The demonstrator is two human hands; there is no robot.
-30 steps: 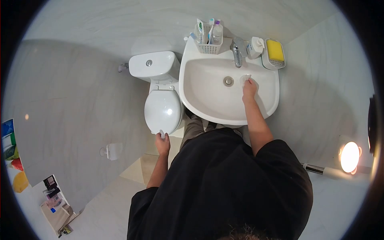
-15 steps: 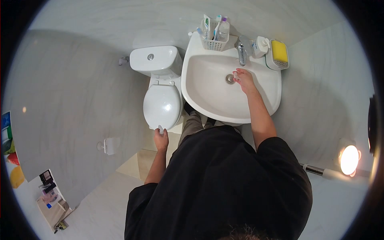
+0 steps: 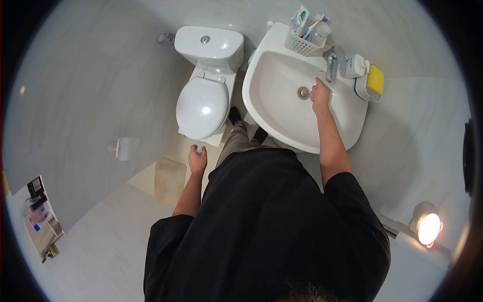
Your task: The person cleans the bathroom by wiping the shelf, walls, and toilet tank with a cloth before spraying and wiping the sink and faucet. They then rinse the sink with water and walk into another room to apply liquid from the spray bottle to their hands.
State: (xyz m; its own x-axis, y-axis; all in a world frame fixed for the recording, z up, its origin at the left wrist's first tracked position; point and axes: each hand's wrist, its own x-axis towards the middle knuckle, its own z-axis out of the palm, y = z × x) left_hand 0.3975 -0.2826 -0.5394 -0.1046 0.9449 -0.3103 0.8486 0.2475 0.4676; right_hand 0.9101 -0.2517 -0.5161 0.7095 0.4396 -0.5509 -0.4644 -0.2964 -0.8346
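My left hand (image 3: 197, 160) is low at the front of the closed toilet (image 3: 203, 106), its fingers wrapped round a small, slim whitish object (image 3: 199, 147) whose kind I cannot tell. Over the white sink (image 3: 271, 75), my right hand (image 3: 320, 95) is closed, fingers curled in beside the drain (image 3: 303, 93) and just below the metal faucet (image 3: 331, 67). Whatever those fingers hold is hidden.
Behind the basin stands a white basket (image 3: 305, 46) with toothbrushes, a toothpaste tube and a clear bottle. Right of the faucet are a white pump bottle (image 3: 355, 66) and a yellow sponge (image 3: 375, 79) in a holder. A lit lamp (image 3: 429, 229) is at lower right.
The view has turned, shifting sink and toilet. My right hand's fingers have curled in near the drain; a pale bit seen in them before is now hidden. My left hand keeps its small object.
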